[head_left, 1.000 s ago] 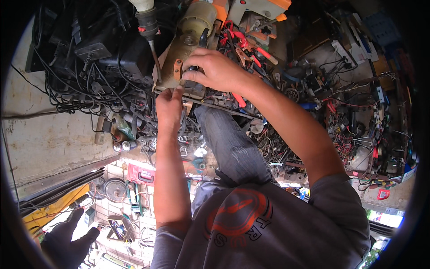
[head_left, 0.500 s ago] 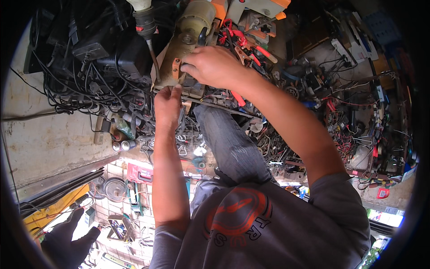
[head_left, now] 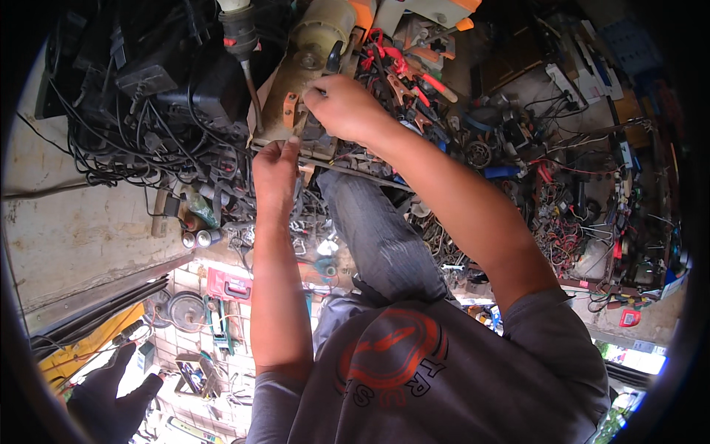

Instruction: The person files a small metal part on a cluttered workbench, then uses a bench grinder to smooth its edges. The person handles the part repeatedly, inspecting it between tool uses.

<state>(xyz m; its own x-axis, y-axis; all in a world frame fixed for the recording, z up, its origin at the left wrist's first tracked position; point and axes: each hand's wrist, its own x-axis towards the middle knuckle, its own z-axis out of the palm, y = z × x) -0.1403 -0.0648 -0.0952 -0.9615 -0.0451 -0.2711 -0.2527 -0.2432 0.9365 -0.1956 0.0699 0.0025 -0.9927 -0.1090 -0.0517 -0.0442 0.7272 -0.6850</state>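
Observation:
My left hand (head_left: pixel 275 174) is at the front of a worn, brownish work plate (head_left: pixel 274 96), thumb and finger pinched together. What lies between those fingertips is too small to make out. Just beyond them on the plate sits a small orange block (head_left: pixel 289 111) with dark holes. My right hand (head_left: pixel 344 107) is curled over the plate to the right of the block, its fingers closed. Something small and dark shows at its fingertips, but its kind is unclear.
A yellowish round motor housing (head_left: pixel 323 28) stands behind the plate. A tool with a dark grip (head_left: pixel 238 37) and thin shaft hangs at its left. Tangled black cables and adapters (head_left: pixel 151 78) crowd the left. Red-handled pliers (head_left: pixel 440 87) and heaps of wires lie right.
My right hand has turned and curled more, shifting slightly off the orange block. The red handle formerly visible beneath its wrist is now out of sight. My left hand stays nearly in place.

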